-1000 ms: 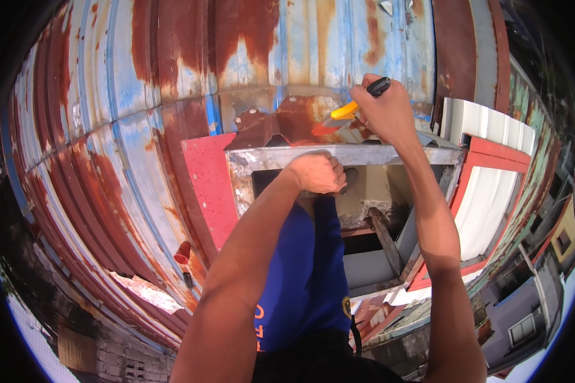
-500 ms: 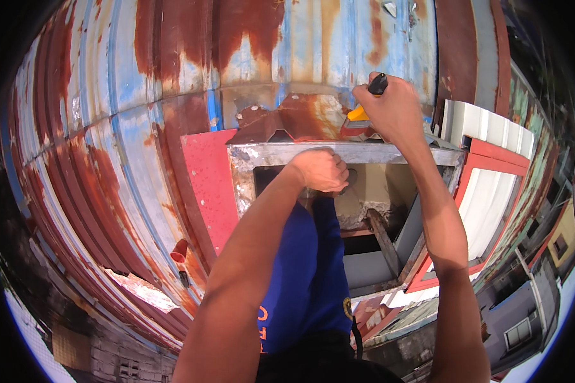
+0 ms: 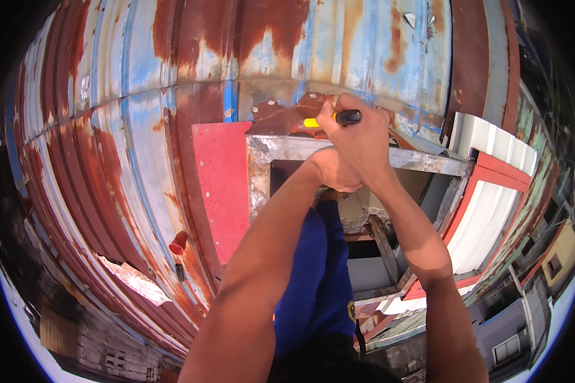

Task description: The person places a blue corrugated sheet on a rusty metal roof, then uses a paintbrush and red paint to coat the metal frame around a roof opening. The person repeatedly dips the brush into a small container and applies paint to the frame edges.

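Note:
My right hand (image 3: 364,137) is closed around a paintbrush (image 3: 347,117) with a black and yellow handle. The brush lies nearly level and points left. Its bristle end is close to the rusty metal flashing (image 3: 278,118) above the opening; whether it touches cannot be made out. Just below, my left hand (image 3: 335,171) is closed at the upper bar of a worn grey frame (image 3: 421,159). The right hand and wrist partly cover it, and what its fingers hold is hidden. Below the hands, my legs in blue shorts (image 3: 306,274) are in front of the frame's opening.
Rusty, blue-streaked corrugated sheets (image 3: 140,153) spread around the frame. A red panel (image 3: 222,185) adjoins its left side. A red-edged white panel (image 3: 492,210) stands right. Inside the opening is a wooden beam (image 3: 383,246). A small red cup-like object (image 3: 179,242) lies lower left.
My right hand has moved left and slightly down with the paintbrush, which has turned from steeply tilted to nearly level. It now overlaps my left hand. The view has shifted slightly.

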Demonstrator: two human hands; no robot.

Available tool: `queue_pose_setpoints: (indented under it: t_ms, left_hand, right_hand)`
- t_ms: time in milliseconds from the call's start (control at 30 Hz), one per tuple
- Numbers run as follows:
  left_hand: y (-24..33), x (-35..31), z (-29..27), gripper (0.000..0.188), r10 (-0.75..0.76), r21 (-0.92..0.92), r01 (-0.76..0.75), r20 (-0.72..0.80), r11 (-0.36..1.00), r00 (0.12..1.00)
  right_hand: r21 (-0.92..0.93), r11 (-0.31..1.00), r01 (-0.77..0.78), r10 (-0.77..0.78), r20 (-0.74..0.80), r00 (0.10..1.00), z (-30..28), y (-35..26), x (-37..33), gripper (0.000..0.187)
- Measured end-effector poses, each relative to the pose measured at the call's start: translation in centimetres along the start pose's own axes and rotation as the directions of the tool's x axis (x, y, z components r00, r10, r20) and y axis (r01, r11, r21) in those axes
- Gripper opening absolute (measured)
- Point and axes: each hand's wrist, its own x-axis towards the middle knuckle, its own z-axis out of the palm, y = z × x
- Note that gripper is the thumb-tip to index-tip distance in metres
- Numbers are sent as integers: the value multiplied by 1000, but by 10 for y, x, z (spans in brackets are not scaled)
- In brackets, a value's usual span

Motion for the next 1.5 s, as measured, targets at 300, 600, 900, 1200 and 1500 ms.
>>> queue_pose_setpoints:
  t_ms: [300, 600, 900, 1200, 1500]
  left_hand:
    - [1, 1, 0, 28, 6, 97, -15, 91, 995, 996]
    - [-1, 4, 7, 39, -45, -7, 47, 155, 999, 987]
    - [1, 9, 1, 44, -78, 80, 54, 352, 995, 933]
    - [10, 18, -19, 48, -137, 145, 78, 455, 986, 880]
    - [2, 6, -5, 51, -67, 173, 19, 281, 985, 957]
  right_hand:
    - [54, 997, -62, 62, -5, 998, -11, -6, -9, 34]
    - [68, 997, -46, 44, 27, 999, -9, 11, -14, 35]
    - [298, 907, -297, 281, 97, 955, -11, 14, -10, 31]
    - [216, 941, -261, 246, 93, 965, -11, 29, -15, 32]
    - [-135, 987, 93, -73, 148, 986, 10, -6, -11, 34]
